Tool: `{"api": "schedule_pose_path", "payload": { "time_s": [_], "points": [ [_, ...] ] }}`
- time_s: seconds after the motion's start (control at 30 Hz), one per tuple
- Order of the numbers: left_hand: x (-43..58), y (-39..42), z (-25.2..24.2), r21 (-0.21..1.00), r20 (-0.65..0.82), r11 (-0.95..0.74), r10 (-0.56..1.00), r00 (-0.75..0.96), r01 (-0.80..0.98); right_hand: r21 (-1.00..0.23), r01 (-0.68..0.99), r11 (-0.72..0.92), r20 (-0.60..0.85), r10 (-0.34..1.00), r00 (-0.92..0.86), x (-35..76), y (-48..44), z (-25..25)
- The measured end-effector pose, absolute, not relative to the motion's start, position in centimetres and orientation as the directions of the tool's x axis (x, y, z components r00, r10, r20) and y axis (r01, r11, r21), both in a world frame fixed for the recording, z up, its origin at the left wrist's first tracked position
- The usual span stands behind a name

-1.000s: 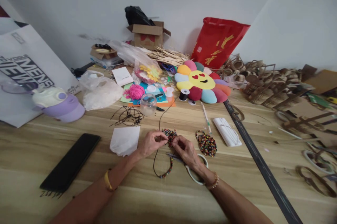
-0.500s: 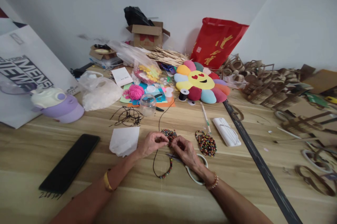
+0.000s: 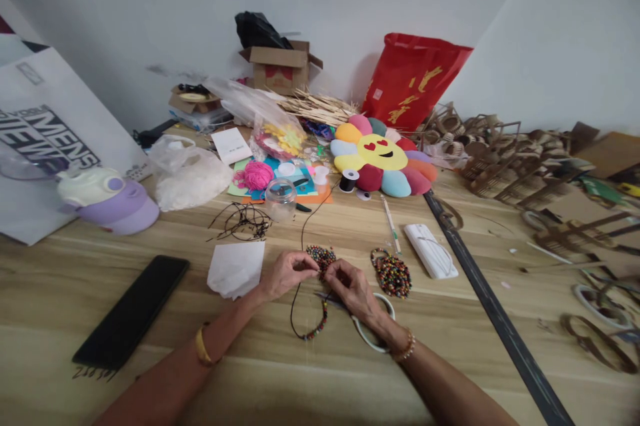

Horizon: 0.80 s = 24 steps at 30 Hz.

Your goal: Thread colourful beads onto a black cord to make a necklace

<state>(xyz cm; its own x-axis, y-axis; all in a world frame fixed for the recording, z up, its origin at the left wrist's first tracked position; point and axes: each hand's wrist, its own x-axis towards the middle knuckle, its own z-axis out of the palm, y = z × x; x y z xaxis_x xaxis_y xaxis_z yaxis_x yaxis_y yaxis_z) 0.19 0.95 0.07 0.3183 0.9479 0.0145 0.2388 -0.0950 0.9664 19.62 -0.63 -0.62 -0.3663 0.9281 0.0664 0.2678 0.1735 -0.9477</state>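
Observation:
In the head view, my left hand [image 3: 290,273] pinches with thumb and forefinger close to a loose pile of small multicoloured beads [image 3: 321,256]. What sits between those fingertips is too small to make out. Facing it, my right hand [image 3: 353,286] has its fingers closed on the end of a black cord [image 3: 292,316]. The cord loops down below both hands and carries a short row of strung beads [image 3: 317,329]. White-handled scissors [image 3: 374,345] lie partly hidden under my right hand and wrist. A heap of bead strings [image 3: 393,275] rests to its right.
A black phone [image 3: 133,313] and white paper [image 3: 236,268] lie to the left. Behind stand a clear jar [image 3: 281,199], a spool of black thread [image 3: 349,179] and a flower cushion [image 3: 383,153]. On the right are a white power bank [image 3: 431,251] and a dark strip [image 3: 493,303].
Almost nothing differs. My left fingertips have shifted very slightly; the right hand, cord and strung beads stay in place.

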Motion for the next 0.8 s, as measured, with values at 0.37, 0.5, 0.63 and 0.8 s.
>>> {"api": "schedule_pose_path", "payload": {
  "time_s": [0.37, 0.5, 0.63, 0.8],
  "points": [
    [-0.01, 1.00, -0.21, 0.952, 0.071, -0.165, 0.937, 0.341, 0.256, -0.946, 0.274, 0.175, 0.068, 0.931, -0.360, 19.72, -0.53, -1.02],
    [0.03, 1.00, -0.28, 0.948, 0.079, -0.178, 0.935, 0.346, 0.265, -0.948, 0.272, 0.165, 0.058, 0.930, -0.362, 19.66, -0.60, -0.80],
    [0.07, 0.94, -0.19, 0.946, 0.081, -0.181, 0.936, 0.342, 0.270, -0.953, 0.266, 0.145, 0.038, 0.928, -0.370, 19.64, -0.58, -0.79],
    [0.08, 0.92, -0.13, 0.939, 0.098, -0.203, 0.932, 0.350, 0.276, -0.952, 0.267, 0.147, 0.038, 0.925, -0.377, 19.70, -0.48, -1.10]
  ]
}}
